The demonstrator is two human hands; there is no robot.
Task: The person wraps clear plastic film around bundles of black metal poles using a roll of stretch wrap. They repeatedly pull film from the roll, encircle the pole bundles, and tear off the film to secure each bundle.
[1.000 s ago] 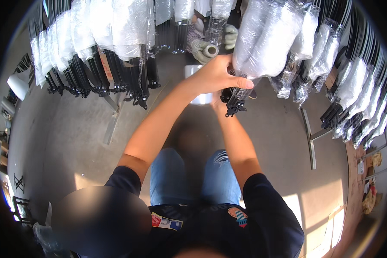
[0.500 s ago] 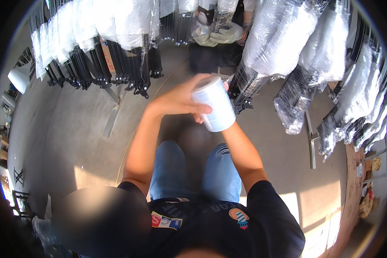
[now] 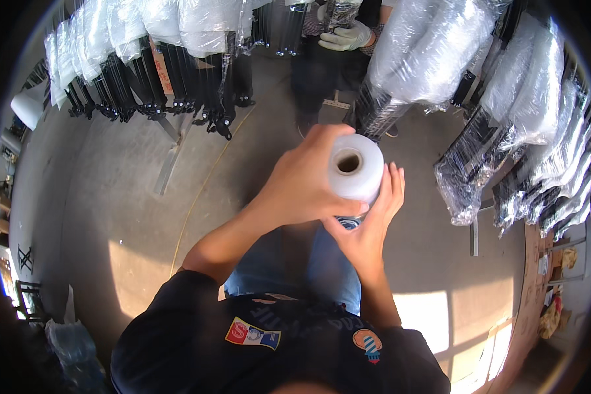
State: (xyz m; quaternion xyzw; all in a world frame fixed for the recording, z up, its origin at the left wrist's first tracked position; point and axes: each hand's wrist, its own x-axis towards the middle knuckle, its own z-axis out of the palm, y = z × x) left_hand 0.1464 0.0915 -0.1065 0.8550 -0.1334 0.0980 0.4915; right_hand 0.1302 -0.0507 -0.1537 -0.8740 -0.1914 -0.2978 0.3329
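Between my two hands is a roll of clear stretch film (image 3: 369, 156), its end with the round cardboard core facing up at me. My left hand (image 3: 312, 174) wraps round its left side, thumb across the near edge. My right hand (image 3: 374, 223) cups the roll from the right and below, with fingers stretched along its side. Just beyond the roll hangs a film-wrapped bundle of black metal parts (image 3: 377, 108).
Plastic-covered black parts (image 3: 138, 79) hang in a row at the far left; more wrapped bundles (image 3: 525, 125) hang at right. Across from me stands a co-worker with a gloved hand (image 3: 345, 36) at a wrapped piece. Metal bars (image 3: 167, 161) cross the floor.
The roll has tipped so its core end now faces up, and it has shifted slightly right. My right hand has come round to its right side. The co-worker's gloved hands have moved.
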